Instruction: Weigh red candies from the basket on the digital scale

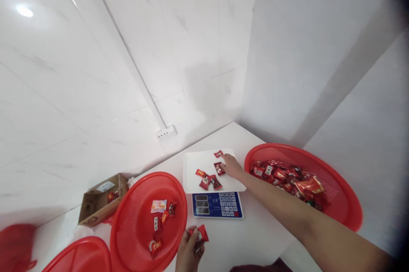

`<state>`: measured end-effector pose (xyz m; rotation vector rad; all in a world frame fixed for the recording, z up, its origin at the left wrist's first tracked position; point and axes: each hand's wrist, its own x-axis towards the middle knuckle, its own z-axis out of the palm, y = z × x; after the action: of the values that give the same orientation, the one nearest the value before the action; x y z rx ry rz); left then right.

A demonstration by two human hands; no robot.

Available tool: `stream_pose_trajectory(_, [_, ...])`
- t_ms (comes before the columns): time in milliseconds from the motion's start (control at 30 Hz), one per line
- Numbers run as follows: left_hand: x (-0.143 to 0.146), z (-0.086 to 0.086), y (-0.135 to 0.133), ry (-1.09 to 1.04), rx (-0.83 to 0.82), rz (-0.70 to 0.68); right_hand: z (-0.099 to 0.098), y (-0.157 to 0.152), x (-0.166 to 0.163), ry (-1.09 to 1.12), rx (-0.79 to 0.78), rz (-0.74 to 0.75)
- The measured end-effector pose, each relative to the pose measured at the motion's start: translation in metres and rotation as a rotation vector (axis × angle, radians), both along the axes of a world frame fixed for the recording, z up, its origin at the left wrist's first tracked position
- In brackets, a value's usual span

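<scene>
My left hand [189,250] is closed around a red wrapped candy [202,233] in front of the scale; part of the wrapper sticks out past the fingers. Over the scale's white tray [191,161] reaches my right hand [231,167], its index finger stretched out and touching the right end of a small red candy [218,154] near the far edge. Just below those fingers lies a dark red candy [219,169]. Several more red candies [205,182] are grouped on the front part of the tray. The scale's blue keypad panel [214,204] faces me.
On the right, a red basket [347,204] holds a heap of wrapped candies, partly behind my right forearm. A second red basket [128,238] at left has several packets. Beside it are a cardboard box [92,206] and another red basket [76,250]. Walls bound the table.
</scene>
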<state>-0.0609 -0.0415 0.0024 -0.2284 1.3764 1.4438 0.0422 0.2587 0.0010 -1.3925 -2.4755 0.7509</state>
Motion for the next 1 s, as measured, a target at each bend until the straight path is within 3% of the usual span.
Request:
stream_pose_trajectory(167, [0.007,0.005,-0.003,0.019,-0.025,0.075,-0.003,0.023,-0.013,-0.086,-0.009,0.157])
stream_pose_trajectory(300, [0.018,0.016,-0.004,0.062,-0.028,0.110,-0.009,0.022,-0.021,-0.113,-0.043,0.285])
stream_pose_trajectory(500, [0.030,0.029,0.004,0.094,-0.020,0.073,0.000,-0.011,-0.021,-0.026,-0.026,0.498])
stream_pose_trajectory(600, [0.033,0.031,0.008,0.098,0.003,0.039,0.013,-0.028,-0.013,0.041,0.011,0.495])
stream_pose_trajectory(700, [0.036,0.030,0.008,0.091,0.043,-0.036,0.020,-0.053,0.007,0.248,0.032,0.461])
stream_pose_trajectory(767, [0.038,0.029,0.006,0.078,0.064,-0.103,0.020,-0.079,0.025,0.339,-0.058,0.435])
stream_pose_trajectory(933, [0.042,0.029,0.002,0.078,0.089,-0.357,0.017,-0.155,0.064,0.224,-0.575,0.522])
stream_pose_trajectory(1000, [0.043,0.030,0.001,0.092,0.092,-0.455,0.016,-0.177,0.071,0.228,-0.720,0.463])
